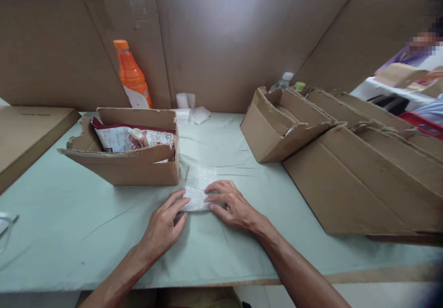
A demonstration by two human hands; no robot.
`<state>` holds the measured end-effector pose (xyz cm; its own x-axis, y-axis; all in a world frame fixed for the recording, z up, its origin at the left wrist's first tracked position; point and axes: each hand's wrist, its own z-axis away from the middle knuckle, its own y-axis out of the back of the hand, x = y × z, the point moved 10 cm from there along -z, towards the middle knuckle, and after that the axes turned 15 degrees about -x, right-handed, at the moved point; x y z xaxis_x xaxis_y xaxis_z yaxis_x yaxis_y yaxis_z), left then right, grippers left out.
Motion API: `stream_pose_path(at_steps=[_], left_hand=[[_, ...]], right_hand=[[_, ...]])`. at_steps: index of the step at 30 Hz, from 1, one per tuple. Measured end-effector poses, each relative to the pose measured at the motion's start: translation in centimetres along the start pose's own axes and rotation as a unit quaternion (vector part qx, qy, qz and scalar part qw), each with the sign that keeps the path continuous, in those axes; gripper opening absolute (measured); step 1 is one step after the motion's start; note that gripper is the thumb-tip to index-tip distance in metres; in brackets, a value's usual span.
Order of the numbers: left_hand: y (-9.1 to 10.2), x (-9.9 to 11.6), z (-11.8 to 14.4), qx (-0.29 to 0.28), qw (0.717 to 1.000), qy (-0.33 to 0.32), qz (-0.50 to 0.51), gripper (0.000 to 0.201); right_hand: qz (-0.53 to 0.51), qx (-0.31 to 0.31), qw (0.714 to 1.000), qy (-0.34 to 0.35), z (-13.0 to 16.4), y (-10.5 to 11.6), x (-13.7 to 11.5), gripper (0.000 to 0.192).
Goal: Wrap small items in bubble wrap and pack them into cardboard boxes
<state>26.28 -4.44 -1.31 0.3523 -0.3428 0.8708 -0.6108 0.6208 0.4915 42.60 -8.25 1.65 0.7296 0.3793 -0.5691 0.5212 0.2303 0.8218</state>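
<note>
**Both hands flat on a small bubble-wrap piece**

Right now we have both hands pressed on a small piece of bubble wrap [198, 189] that lies on the pale green table cover [104, 225], just in front of the near right corner of an open cardboard box [138, 169]. Our left hand [162, 227] lies palm down, fingers stretched forward, with the fingertips resting on the lower left edge of the wrap. Our right hand [231, 206] is also palm down, its fingers pointing left and lying over the wrap's right and lower part. Neither hand closes around anything; the fingers are nearly straight and simply press on the sheet, so the grip is flat rather than a clasp. The wrap touches or nearly touches the box wall; we cannot tell which.

Inside the box sits a printed red and white packet [134, 138]. Behind the box, against the tall cardboard wall [224, 45], stands an orange bottle [133, 77], and near it lie some small white foam pieces [188, 109]. To the right, well apart from our hands, a row of empty cardboard boxes [287, 123] leans on flattened cardboard sheets [363, 183]. A flat cardboard panel [27, 132] lies on the far left. Beyond the boxes, at the right edge, another person [415, 54] is partly visible.
</note>
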Motion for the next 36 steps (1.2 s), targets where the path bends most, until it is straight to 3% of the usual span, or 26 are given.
stream_pose_path(at_steps=[8,16,23,36], left_hand=[[-0.1,0.9,-0.5,-0.020,0.998,-0.033,-0.048,0.015],[-0.4,1.1,-1.0,-0.054,0.995,-0.032,-0.084,0.018],[0.2,0.5,-1.3,-0.032,0.998,-0.028,-0.047,0.011],[0.3,-0.6,-3.0,-0.043,0.994,0.068,-0.074,0.019]], right_hand=[[-0.010,0.000,1.000,-0.003,0.1,0.2,-0.1,0.015],[0.010,0.009,1.000,-0.009,0.1,0.1,0.3,0.014],[0.019,0.038,0.999,-0.025,0.4,0.5,1.0,0.008],[0.068,0.084,0.992,-0.064,0.5,1.2,1.5,0.006]])
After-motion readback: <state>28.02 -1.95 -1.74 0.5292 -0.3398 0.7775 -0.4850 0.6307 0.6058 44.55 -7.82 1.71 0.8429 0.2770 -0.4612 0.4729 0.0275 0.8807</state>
